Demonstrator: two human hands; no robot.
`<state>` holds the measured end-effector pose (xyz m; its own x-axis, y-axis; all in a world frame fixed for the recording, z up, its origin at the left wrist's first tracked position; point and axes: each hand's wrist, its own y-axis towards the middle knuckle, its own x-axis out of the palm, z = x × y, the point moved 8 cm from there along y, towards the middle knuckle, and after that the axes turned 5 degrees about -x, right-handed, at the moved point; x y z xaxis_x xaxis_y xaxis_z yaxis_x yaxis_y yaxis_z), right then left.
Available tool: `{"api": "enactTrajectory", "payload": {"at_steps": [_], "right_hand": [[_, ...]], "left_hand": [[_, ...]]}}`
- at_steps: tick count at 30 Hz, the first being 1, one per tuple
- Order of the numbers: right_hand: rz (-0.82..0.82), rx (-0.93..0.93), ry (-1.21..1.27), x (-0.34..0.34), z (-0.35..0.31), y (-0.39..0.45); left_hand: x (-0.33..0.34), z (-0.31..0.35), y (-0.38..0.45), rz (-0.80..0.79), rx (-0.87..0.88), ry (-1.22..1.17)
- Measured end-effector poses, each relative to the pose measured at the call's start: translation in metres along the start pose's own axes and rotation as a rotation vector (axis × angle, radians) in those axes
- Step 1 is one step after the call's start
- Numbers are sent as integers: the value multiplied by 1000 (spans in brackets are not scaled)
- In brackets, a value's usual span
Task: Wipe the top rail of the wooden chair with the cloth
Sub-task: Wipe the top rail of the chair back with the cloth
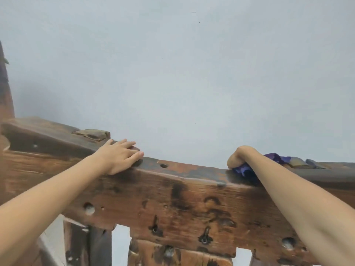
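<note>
Curled fingers of the right hand (237,157) grip a crumpled purple cloth (243,170) on the dark, worn wooden chair's top rail (184,172); left hand (120,157) rests flat, fingers spread, further along. Wiping looks underway, middle stretch likely remaining.

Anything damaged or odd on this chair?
The rail is rough: worn patchy finish, a hole on top, pits and dark stains on its face. Nothing spilled. The cloth sits under the right hand.

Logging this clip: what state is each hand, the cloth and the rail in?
Left hand: flat on the rail, fingers straight.
Right hand: curled, gripping the cloth.
Cloth: bunched, pressed on the rail's top.
Rail: worn, partly shiny between the hands.
</note>
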<state>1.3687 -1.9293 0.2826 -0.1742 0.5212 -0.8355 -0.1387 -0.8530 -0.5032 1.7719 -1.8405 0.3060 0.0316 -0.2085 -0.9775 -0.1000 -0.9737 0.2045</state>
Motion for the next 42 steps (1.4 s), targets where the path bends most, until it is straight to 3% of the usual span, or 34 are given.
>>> {"api": "enactTrajectory", "payload": {"at_steps": [3, 7, 13, 17, 23, 27, 29, 31, 35, 38, 42], "right_hand": [[-30, -119, 64, 11, -44, 4], [-74, -190, 371, 9, -85, 21], [-46, -469, 808, -30, -244, 6], [133, -694, 1143, -68, -334, -23], [583, -928, 1393, -90, -328, -60], [506, -1150, 1387, -70, -336, -86], [609, -1107, 1167, -68, -345, -93], [716, -930, 942, -74, -347, -84], [617, -599, 650, -92, -352, -55], [500, -459, 663, -106, -351, -37], [449, -376, 771, -118, -360, -23]], "left_hand": [[-16, -46, -1, 262, -38, 47], [-26, -68, -13, 629, -54, 102], [-22, -75, -15, 713, -8, -66], [-17, -78, -17, 702, -4, -143], [-22, -76, -14, 664, -71, -63], [-25, -110, -18, 719, -35, -46], [-26, -164, -20, 696, -131, 27], [-28, -210, -20, 660, -218, 69], [-34, -267, -19, 685, -328, 30], [-32, -297, -26, 806, -392, -28], [-22, -297, -33, 1051, -303, -274]]}}
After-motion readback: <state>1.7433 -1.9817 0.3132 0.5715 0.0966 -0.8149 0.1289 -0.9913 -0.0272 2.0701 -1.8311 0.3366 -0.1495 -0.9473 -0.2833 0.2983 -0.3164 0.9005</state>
